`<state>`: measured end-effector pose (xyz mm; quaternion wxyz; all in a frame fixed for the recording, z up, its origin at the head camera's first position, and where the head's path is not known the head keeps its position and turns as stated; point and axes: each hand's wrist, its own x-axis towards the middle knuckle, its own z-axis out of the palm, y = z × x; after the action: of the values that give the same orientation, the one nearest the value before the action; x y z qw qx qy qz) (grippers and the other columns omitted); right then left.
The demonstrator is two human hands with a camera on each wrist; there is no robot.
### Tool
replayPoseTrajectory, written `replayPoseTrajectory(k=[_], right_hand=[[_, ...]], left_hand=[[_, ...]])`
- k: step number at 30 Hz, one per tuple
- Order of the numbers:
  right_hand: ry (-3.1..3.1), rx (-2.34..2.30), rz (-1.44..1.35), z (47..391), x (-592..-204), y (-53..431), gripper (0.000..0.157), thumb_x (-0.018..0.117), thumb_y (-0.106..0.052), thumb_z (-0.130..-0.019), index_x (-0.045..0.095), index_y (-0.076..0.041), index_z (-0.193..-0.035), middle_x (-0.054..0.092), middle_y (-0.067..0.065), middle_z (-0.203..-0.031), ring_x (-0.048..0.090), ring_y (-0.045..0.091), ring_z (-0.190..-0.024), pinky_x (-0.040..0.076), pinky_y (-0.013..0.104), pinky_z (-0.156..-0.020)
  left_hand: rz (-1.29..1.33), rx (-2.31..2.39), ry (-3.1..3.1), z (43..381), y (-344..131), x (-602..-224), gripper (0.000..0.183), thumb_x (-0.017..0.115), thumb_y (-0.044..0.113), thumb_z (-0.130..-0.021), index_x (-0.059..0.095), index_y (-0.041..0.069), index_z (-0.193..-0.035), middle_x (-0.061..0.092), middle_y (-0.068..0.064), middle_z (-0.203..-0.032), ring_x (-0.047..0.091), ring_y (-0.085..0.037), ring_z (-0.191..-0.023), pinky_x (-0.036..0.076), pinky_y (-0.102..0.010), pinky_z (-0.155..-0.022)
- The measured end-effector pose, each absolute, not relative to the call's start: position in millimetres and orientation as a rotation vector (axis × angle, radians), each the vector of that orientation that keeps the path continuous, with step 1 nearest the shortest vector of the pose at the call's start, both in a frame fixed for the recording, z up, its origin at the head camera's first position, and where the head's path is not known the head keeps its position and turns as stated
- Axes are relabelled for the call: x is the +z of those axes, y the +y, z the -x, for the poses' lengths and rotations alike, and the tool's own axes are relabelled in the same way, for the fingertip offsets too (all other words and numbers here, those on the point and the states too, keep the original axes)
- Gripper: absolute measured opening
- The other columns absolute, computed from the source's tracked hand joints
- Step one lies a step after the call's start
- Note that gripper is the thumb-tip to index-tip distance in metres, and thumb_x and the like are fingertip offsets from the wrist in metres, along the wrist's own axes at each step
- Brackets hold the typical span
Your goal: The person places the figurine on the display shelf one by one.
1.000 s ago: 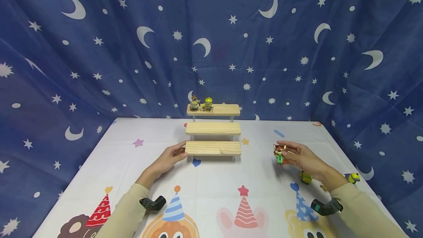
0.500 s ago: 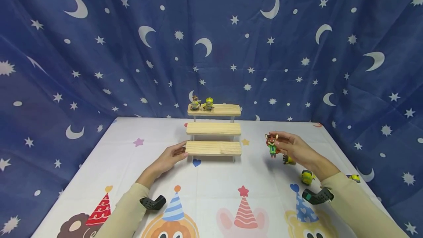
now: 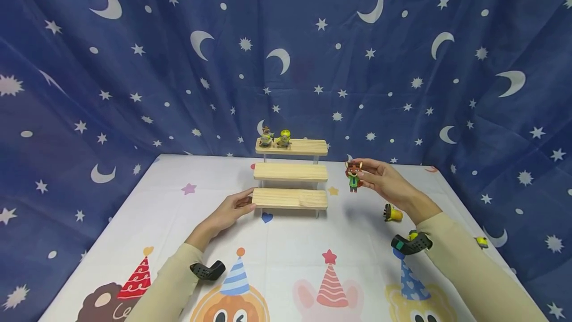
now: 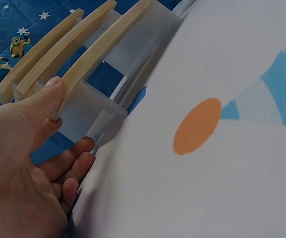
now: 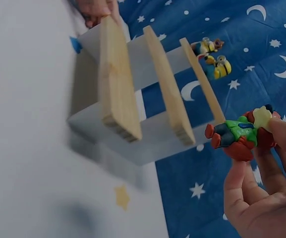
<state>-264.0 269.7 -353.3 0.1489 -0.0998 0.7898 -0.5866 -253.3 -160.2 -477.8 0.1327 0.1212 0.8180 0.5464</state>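
Note:
My right hand (image 3: 391, 185) pinches a fox figurine (image 3: 353, 177) in a green shirt and tie. It is held upright above the table, right of a three-step wooden display stand (image 3: 290, 198) with clear supports. In the right wrist view the thumb lies across the head of the fox figurine (image 5: 242, 130). My left hand (image 3: 230, 211) grips the left end of the lowest step, thumb on the wooden edge (image 4: 83, 67) and the other fingers below. On the top step, towards the left, stand two yellow minion figurines, one (image 3: 266, 138) with brown headwear and the other (image 3: 284, 138) beside it.
More yellow figurines lie on the white table right of the stand: one (image 3: 393, 213) on its side, one (image 3: 413, 235) partly behind the right wrist camera (image 3: 411, 244), and one (image 3: 481, 242) beyond the sleeve. A blue star-and-moon curtain (image 3: 313, 88) rises behind the table.
My right hand has lifted the fox figurine and carried it left and away from me, towards the stand, uncovering a yellow figurine lying behind it. My left hand stays at the lowest step.

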Motion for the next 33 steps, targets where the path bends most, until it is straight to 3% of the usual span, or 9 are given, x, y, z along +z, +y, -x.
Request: replayPoseTrajectory(k=[11, 17, 24, 27, 33], right_hand=[[2.245, -1.749, 0.361, 283.3, -333.4, 247.5, 0.051, 0.059, -0.019, -0.104, 0.042, -0.008, -0.151, 0.052, 0.003, -0.133, 0.059, 0.005, -0.117, 0.052, 0.014, -0.097], [2.240, -1.768, 0.389, 294.3, -326.4, 235.8, 0.052, 0.055, -0.020, -0.106, 0.039, -0.009, -0.154, 0.049, 0.006, -0.144, 0.056, 0.007, -0.123, 0.049, 0.020, -0.103], [2.247, -1.794, 0.371, 305.9, -317.2, 221.8, 0.051, 0.050, -0.017, -0.108, 0.036, -0.012, -0.157, 0.039, 0.014, -0.159, 0.042, 0.026, -0.145, 0.036, 0.043, -0.122], [2.226, -1.813, 0.381, 311.5, -314.4, 215.2, 0.051, 0.050, -0.016, -0.107, 0.036, -0.013, -0.157, 0.038, 0.014, -0.160, 0.038, 0.029, -0.149, 0.031, 0.045, -0.125], [2.209, -1.853, 0.359, 322.0, -312.0, 203.3, 0.050, 0.050, -0.013, -0.107, 0.039, -0.014, -0.156, 0.042, 0.012, -0.156, 0.043, 0.027, -0.144, 0.034, 0.046, -0.124]], left_hand=[[-0.344, 1.595, 2.366, 254.6, -158.0, -475.4, 0.071, 0.063, 0.036, -0.101, 0.030, 0.013, -0.160, 0.046, -0.020, -0.156, 0.044, -0.038, -0.145, 0.036, -0.053, -0.121], [-0.369, 1.584, 2.376, 254.7, -158.0, -477.4, 0.070, 0.061, 0.034, -0.102, 0.029, 0.011, -0.160, 0.047, -0.021, -0.155, 0.045, -0.039, -0.145, 0.036, -0.054, -0.120], [-0.380, 1.588, 2.363, 252.6, -157.6, -479.7, 0.070, 0.060, 0.032, -0.103, 0.028, 0.009, -0.160, 0.049, -0.023, -0.152, 0.047, -0.040, -0.142, 0.036, -0.054, -0.120], [-0.366, 1.590, 2.361, 252.1, -158.9, -479.4, 0.071, 0.061, 0.033, -0.102, 0.028, 0.010, -0.160, 0.049, -0.022, -0.153, 0.047, -0.039, -0.143, 0.036, -0.054, -0.120], [-0.363, 1.592, 2.366, 252.3, -160.7, -476.4, 0.071, 0.061, 0.034, -0.102, 0.029, 0.011, -0.161, 0.049, -0.022, -0.153, 0.047, -0.039, -0.143, 0.038, -0.054, -0.119]])
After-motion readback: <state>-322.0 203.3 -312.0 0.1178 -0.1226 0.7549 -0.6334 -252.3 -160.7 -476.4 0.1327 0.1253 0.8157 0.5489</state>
